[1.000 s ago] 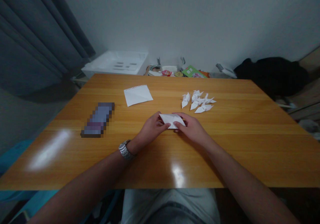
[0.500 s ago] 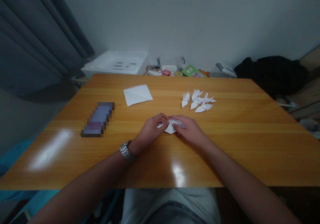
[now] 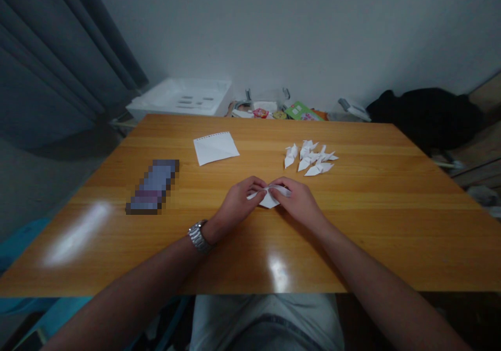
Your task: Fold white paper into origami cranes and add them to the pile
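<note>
A small white sheet of folded paper [image 3: 270,200] is held between both hands, low over the middle of the table. My left hand [image 3: 243,198] pinches its left side, thumb on top and fingers curled behind. From the other side my right hand [image 3: 299,200] grips the paper the same way, with the two thumbs close together near its centre. Parts of the paper are covered by the fingers. Beyond my right hand lie several folded white paper cranes [image 3: 309,158] in a loose group.
A loose white sheet with a perforated edge [image 3: 216,148] lies farther back on the wooden table [image 3: 391,210]. To the left is a blurred-out, phone-like rectangle [image 3: 153,186]. Behind the table stand a white plastic tray [image 3: 156,103] and a green packet [image 3: 299,111].
My right thumb and fingers have shifted slightly on the folded paper, and its near point has moved a little to the right. The cranes and the loose sheet have stayed put.
</note>
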Tool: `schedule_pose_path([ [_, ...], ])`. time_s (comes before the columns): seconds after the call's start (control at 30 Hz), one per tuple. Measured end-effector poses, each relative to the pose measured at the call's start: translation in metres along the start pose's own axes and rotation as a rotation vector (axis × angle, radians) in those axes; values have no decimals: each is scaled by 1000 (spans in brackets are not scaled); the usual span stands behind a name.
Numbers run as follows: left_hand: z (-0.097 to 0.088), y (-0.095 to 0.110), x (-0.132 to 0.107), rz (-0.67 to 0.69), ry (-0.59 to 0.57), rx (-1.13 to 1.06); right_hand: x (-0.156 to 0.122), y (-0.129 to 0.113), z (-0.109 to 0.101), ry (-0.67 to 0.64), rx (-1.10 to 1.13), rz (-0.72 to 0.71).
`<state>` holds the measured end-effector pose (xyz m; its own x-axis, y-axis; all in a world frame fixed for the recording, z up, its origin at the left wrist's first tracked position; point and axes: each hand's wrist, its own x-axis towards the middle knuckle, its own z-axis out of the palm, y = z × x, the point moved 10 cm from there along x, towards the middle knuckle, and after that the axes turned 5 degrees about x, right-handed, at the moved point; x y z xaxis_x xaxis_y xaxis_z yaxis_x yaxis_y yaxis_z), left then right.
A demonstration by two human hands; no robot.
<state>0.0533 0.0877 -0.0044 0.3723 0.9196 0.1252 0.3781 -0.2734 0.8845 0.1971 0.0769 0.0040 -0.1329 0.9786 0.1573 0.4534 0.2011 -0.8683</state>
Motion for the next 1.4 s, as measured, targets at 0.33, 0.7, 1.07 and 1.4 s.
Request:
schedule_pose_path([
  [0.33, 3, 11, -4, 49, 15, 70, 0, -4, -3, 45, -2, -13],
  [0.7, 4, 2, -2, 5, -4, -20, 2, -3, -7, 82, 37, -17],
  [1.07, -13, 10, -1, 11, 62, 23, 3, -8, -10, 46, 61, -57],
  [1.4, -20, 8, -1, 27, 90, 13, 4, 5, -7, 4, 102, 16],
])
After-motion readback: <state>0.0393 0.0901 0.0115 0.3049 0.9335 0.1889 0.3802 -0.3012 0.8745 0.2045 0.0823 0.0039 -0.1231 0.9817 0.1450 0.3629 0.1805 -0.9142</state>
